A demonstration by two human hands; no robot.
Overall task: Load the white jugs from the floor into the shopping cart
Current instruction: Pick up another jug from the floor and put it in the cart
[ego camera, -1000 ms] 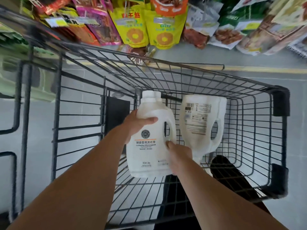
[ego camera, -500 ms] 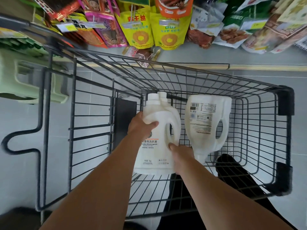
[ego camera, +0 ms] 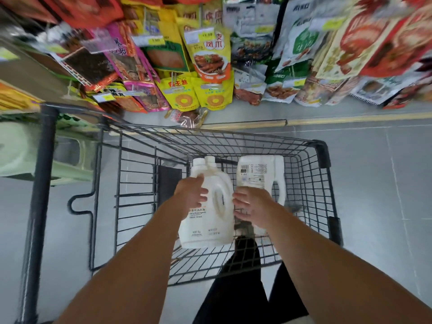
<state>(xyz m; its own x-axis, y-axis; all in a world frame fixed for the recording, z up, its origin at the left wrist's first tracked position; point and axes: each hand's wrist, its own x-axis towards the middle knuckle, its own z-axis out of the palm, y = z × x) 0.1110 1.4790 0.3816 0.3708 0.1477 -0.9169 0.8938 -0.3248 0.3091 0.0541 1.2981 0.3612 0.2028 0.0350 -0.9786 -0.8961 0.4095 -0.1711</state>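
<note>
The person is leaning over a black wire shopping cart (ego camera: 323, 154) with both bare arms reaching into its basket. The left grip (ego camera: 190, 194) is lying with relaxed, nearly straight fingers against the shoulder of a white plastic detergent jug with a printed front label (ego camera: 205, 225), touching it but not curling round it. The right grip (ego camera: 253, 206) is hovering with fingers spread apart just beside the jug's right edge, holding nothing; whether its fingertips are touching the plastic cannot be told. This jug is standing upright near the middle of the basket and appears to be resting on the wire bottom. A second white cap (ego camera: 210, 160) is showing right behind its own, so another jug is probably standing against it toward the cart's far edge. A white jug with a barcode label (ego camera: 259, 171) is sitting toward the far right corner, its handle facing the right wall. Bright snack packets (ego camera: 210, 66) are hanging beyond the cart, above the grey tiled floor (ego camera: 374, 183). Such a jug is likely full and heavy, stiff-walled and smooth enough to slip, so the moulded handle loop is looking like the safest hold, with the other palm supporting the base or shoulder.
</note>
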